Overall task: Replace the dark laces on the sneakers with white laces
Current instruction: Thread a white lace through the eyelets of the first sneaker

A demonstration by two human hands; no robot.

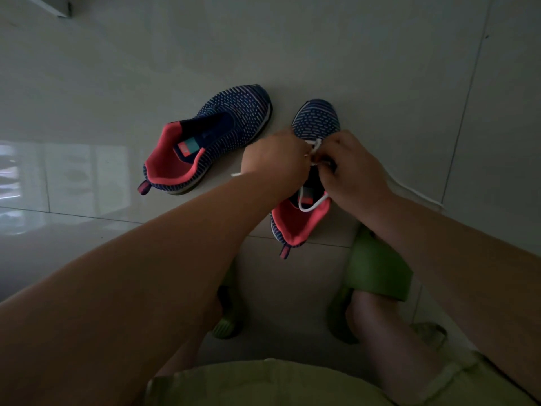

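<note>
Two navy knit sneakers with coral linings stand on the tiled floor. The left sneaker (210, 139) has no lace in it. Over the middle of the right sneaker (314, 120) my left hand (275, 156) and my right hand (348, 171) meet, both pinching a white lace (310, 205) at the eyelets. One loop of the lace droops over the coral collar. Another stretch trails across the floor to the right, and a short end pokes out left of my left wrist. No dark lace is in view.
My feet in green slides (377, 271) are planted just below the right sneaker, with my knees and pale shorts at the bottom edge. A white object (55, 7) sits at the top left corner. Glossy tiles reflect light at the left.
</note>
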